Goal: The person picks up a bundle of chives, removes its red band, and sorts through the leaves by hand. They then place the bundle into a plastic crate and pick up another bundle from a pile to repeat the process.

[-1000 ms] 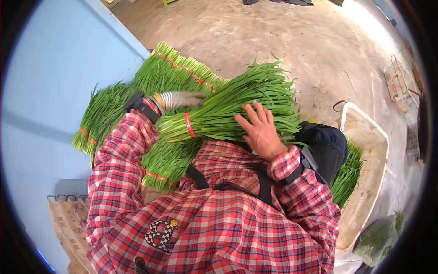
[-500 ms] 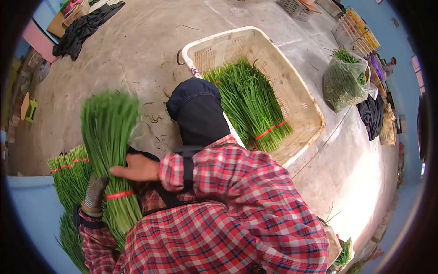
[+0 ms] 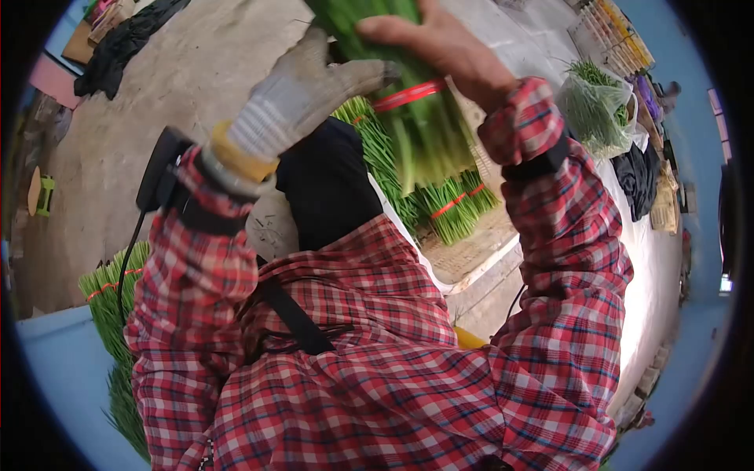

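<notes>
A bundle of long green stalks [image 3: 420,133] with a red band is held up near the top centre, its pale ends pointing down. My left hand [image 3: 302,94], in a grey and white glove with a yellow cuff, grips it from the left beside the band. My bare right hand [image 3: 448,47] clasps the same bundle from the right, above the band. Beneath it, more banded green bundles [image 3: 452,212] lie in a pale plastic crate [image 3: 471,275], whose far part is hidden by the held bundle and my hands.
Other banded bundles [image 3: 110,306] stand at the left by a blue surface [image 3: 59,345]. On the floor at right are a clear bag of greens [image 3: 601,114] and black cloth [image 3: 638,184]. More black cloth [image 3: 129,47] lies upper left. A small green stool [image 3: 45,196] is far left.
Both hands have carried the banded bundle from the left side, up and right, over the crate. My body has shifted, and both forearms are now raised.
</notes>
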Motion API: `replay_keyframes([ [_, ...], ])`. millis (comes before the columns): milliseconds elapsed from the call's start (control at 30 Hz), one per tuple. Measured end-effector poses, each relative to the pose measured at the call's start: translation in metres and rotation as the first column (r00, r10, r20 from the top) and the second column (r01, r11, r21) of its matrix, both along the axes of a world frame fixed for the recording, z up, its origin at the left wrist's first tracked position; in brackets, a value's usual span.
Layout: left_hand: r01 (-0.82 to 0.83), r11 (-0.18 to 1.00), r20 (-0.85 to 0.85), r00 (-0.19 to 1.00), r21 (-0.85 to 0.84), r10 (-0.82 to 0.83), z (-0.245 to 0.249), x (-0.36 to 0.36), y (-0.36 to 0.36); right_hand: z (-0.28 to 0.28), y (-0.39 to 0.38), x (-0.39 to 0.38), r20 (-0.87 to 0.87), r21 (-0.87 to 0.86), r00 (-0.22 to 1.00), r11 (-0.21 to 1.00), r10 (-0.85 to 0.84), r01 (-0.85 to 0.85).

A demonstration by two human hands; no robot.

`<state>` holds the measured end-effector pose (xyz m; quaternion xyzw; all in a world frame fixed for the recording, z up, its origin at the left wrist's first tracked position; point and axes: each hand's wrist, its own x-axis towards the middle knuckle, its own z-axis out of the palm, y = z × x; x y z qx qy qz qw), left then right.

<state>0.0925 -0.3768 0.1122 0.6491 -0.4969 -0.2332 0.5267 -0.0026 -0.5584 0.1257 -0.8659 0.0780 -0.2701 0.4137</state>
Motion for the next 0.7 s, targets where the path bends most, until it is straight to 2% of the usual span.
replay_keyframes([
  [33,0.035,0.999,0.025,0.999,0.002,-0.036,-0.009,0.003,-0.022,0.009,-0.009,-0.025,-0.060,0.390,0.985,0.912,0.159,-0.124],
  [67,0.043,0.999,0.016,0.999,0.009,-0.043,-0.022,0.002,-0.028,-0.004,-0.027,-0.040,-0.131,0.517,0.982,0.855,0.136,-0.050],
  [133,-0.045,0.987,-0.128,0.990,0.155,0.065,-0.039,-0.004,-0.023,-0.046,-0.066,-0.072,-0.160,0.542,0.966,0.836,0.204,-0.086],
  [167,-0.047,0.986,-0.246,0.966,0.159,0.085,-0.058,-0.003,-0.015,-0.083,-0.084,-0.087,-0.217,0.554,0.968,0.832,0.129,0.014],
  [200,-0.058,0.985,-0.356,0.928,0.163,0.114,-0.061,0.008,0.033,-0.104,-0.068,-0.094,-0.349,0.501,0.936,0.855,0.054,0.137],
  [233,-0.086,0.972,-0.385,0.908,0.217,0.166,-0.077,0.014,0.056,-0.136,-0.066,-0.110,-0.368,0.607,0.922,0.782,0.118,0.142],
  [267,-0.081,0.967,-0.363,0.917,0.241,0.167,-0.100,0.027,0.083,-0.202,-0.082,-0.130,-0.438,0.557,0.895,0.807,0.087,0.194],
  [300,-0.167,0.935,-0.321,0.908,0.314,0.270,-0.112,0.032,0.107,-0.247,-0.080,-0.148,-0.523,0.546,0.849,0.795,0.075,0.265],
  [333,-0.253,0.890,-0.269,0.890,0.380,0.368,-0.123,0.036,0.132,-0.265,-0.066,-0.158,-0.571,0.589,0.812,0.751,0.125,0.299],
  [367,-0.283,0.873,-0.327,0.845,0.398,0.423,-0.136,0.045,0.164,-0.299,-0.053,-0.170,-0.636,0.409,0.771,0.861,0.032,0.302],
  [400,-0.309,0.855,-0.382,0.794,0.417,0.474,-0.149,0.052,0.194,-0.372,-0.047,-0.194,-0.590,0.471,0.806,0.831,0.048,0.296],
  [433,-0.372,0.808,-0.389,0.734,0.457,0.557,-0.157,0.054,0.218,-0.390,-0.032,-0.206,-0.744,0.317,0.668,0.885,0.009,0.342],
  [467,-0.429,0.755,-0.390,0.667,0.496,0.635,-0.164,0.052,0.238,-0.384,-0.012,-0.204,-0.859,0.234,0.512,0.887,-0.004,0.399],
  [500,-0.433,0.749,-0.384,0.664,0.502,0.642,-0.170,0.047,0.253,-0.396,0.001,-0.203,-0.859,0.242,0.512,0.886,0.006,0.395],
  [567,-0.477,0.659,-0.440,0.498,0.581,0.748,-0.185,0.040,0.276,-0.422,0.016,-0.199,-0.841,-0.022,0.502,0.941,-0.200,0.337],
  [633,-0.451,0.636,-0.407,0.506,0.626,0.760,-0.204,0.034,0.296,-0.416,0.019,-0.197,-0.836,-0.070,0.497,0.942,-0.235,0.327],
  [700,-0.433,0.619,-0.385,0.513,0.655,0.767,-0.215,0.039,0.293,-0.409,0.015,-0.194,-0.887,-0.048,0.423,0.947,-0.187,0.318],
])
